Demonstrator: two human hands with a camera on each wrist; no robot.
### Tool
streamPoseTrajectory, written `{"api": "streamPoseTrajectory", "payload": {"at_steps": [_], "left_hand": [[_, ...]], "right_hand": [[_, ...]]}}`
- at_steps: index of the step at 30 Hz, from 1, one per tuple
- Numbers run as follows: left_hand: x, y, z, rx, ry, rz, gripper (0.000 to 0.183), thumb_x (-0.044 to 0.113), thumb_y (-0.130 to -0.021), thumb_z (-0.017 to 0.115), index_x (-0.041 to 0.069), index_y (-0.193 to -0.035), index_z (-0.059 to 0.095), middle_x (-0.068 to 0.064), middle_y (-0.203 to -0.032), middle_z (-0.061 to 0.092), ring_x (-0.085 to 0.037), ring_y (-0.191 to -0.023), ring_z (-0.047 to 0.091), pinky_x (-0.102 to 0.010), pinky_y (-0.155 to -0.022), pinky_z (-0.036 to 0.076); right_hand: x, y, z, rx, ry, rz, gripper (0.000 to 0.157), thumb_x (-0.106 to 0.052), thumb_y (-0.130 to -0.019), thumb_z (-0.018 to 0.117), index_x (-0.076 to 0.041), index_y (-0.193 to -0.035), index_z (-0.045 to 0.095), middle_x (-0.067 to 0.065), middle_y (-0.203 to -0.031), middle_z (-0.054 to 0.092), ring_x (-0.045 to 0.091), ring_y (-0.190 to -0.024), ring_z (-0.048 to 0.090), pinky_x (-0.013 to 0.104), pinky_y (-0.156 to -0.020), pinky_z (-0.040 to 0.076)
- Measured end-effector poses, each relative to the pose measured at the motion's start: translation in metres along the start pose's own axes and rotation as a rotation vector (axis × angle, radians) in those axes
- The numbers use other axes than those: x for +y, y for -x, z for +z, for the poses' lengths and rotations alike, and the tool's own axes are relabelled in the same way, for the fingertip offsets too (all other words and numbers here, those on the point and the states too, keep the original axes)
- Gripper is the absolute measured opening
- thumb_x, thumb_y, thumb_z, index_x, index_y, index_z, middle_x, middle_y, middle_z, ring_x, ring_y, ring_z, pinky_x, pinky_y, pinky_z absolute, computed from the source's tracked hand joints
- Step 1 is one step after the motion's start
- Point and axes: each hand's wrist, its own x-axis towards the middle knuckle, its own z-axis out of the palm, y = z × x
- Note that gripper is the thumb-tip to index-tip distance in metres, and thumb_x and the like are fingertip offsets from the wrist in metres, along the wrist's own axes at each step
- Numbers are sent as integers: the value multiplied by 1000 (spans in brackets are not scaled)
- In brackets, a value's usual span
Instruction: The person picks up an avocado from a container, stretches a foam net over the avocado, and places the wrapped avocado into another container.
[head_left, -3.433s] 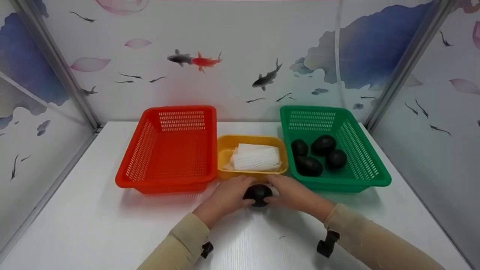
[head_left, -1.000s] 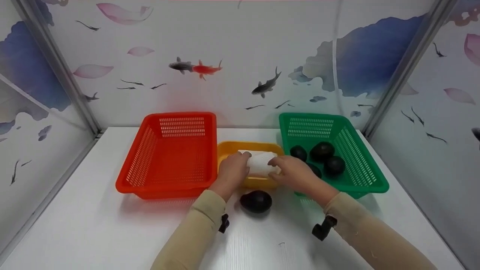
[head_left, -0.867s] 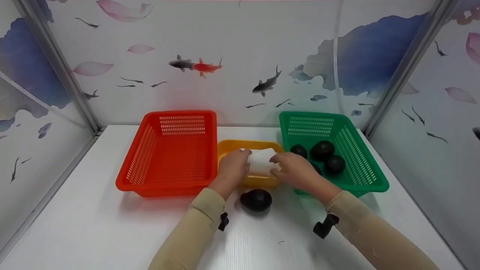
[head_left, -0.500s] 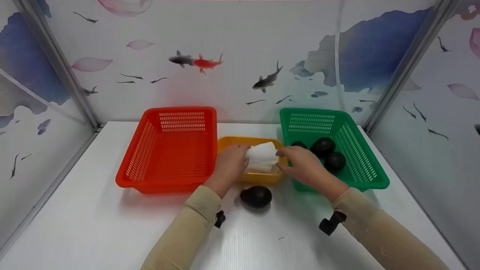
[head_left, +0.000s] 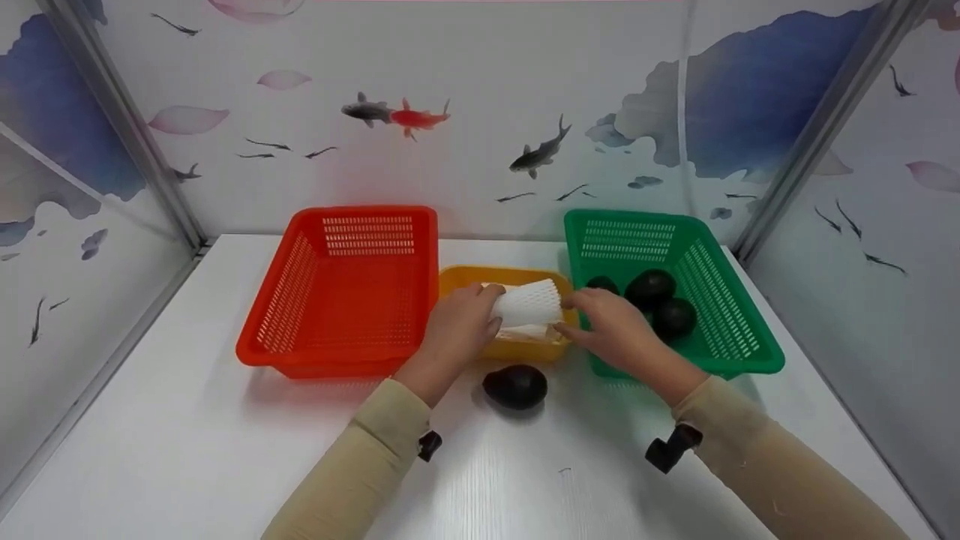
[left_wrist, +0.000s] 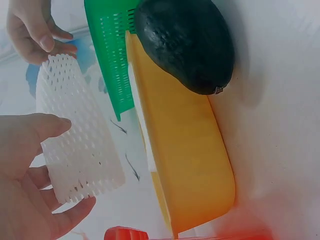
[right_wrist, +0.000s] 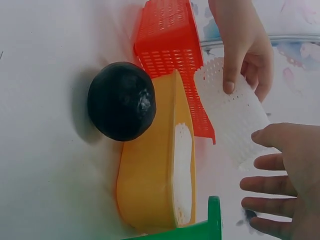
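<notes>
My left hand (head_left: pixel 459 326) pinches a white foam net sleeve (head_left: pixel 531 303) by its left end, thumb on the near side in the left wrist view. The sleeve hangs above the yellow tray (head_left: pixel 525 351), tilted up a little to the right. More white net sleeves (right_wrist: pixel 183 172) lie in that tray. My right hand (head_left: pixel 615 326) is at the sleeve's other end; in the right wrist view its fingers (right_wrist: pixel 270 185) are spread and the thumb tip overlaps the sleeve's edge. A dark avocado (head_left: pixel 516 387) lies on the white table in front of the tray.
A red basket (head_left: pixel 259 354) with nothing in it stands to the left of the tray. On the right, a green basket (head_left: pixel 750 364) holds several dark avocados (head_left: pixel 651 289), partly hidden by my right hand. Printed panels (head_left: pixel 480 172) close off the back and sides.
Both hands have gone from the avocado to the tray, leaving the avocado on the table. One net sleeve has been lifted off the others, and my right hand has drawn back slightly rightward.
</notes>
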Motion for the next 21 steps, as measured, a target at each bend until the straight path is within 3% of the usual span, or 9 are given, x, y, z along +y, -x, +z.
{"api": "streamPoseTrajectory", "payload": {"at_steps": [11, 21], "left_hand": [[-2, 24, -4, 7, -28, 73, 53, 32, -88, 73, 19, -136, 54, -4, -124, 60, -21, -103, 57, -38, -94, 50], [-8, 41, 1, 16, -33, 110, 67, 36, -81, 80, 18, -138, 51, -6, -125, 59, -22, -99, 56, -42, -93, 50]], "right_hand": [[-7, 7, 12, 107, -55, -126, 11, -21, -92, 69, -10, -93, 65, 2, -93, 63, 22, -86, 57, 37, -78, 52], [-14, 15, 16, 126, -105, -127, 11, -21, -93, 68, -11, -95, 64, 2, -96, 66, 23, -89, 61, 37, -78, 54]]}}
